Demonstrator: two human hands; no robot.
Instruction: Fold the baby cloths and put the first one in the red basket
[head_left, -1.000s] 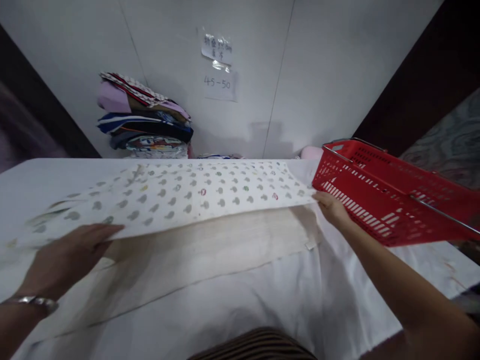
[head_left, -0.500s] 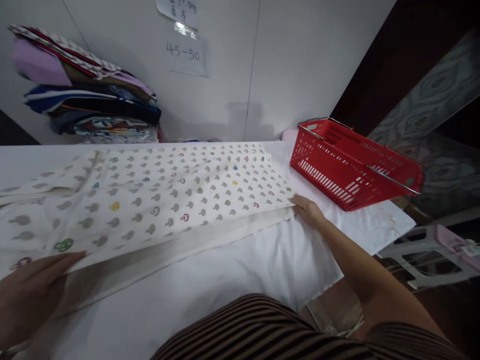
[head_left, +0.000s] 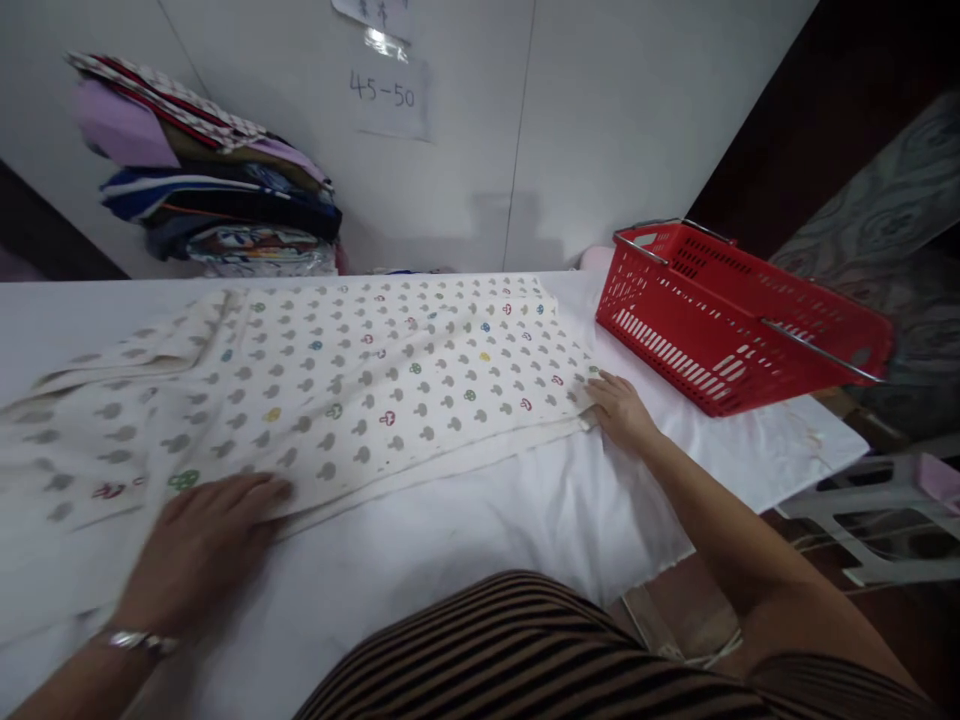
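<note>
A cream cloth (head_left: pixel 360 380) printed with small grey and coloured mushrooms lies folded lengthwise on the white table (head_left: pixel 480 520). My left hand (head_left: pixel 199 545) rests flat on the cloth's near edge at the left, fingers stretched out; a bracelet shows at the wrist. My right hand (head_left: pixel 621 410) presses the cloth's near right corner, fingers laid over the edge. Whether those fingers pinch the fabric is not visible.
A red plastic basket (head_left: pixel 720 320) with metal handles sits tilted at the table's right end. A stack of folded fabrics (head_left: pixel 217 200) stands against the white wall at the back left, under paper notes (head_left: pixel 386 90). White plastic furniture (head_left: pixel 877 520) is beyond the right edge.
The cloth's upper layer has come down toward me and now lies flat over the lower layer. My left hand moved right along the near edge; my right hand stayed at the corner.
</note>
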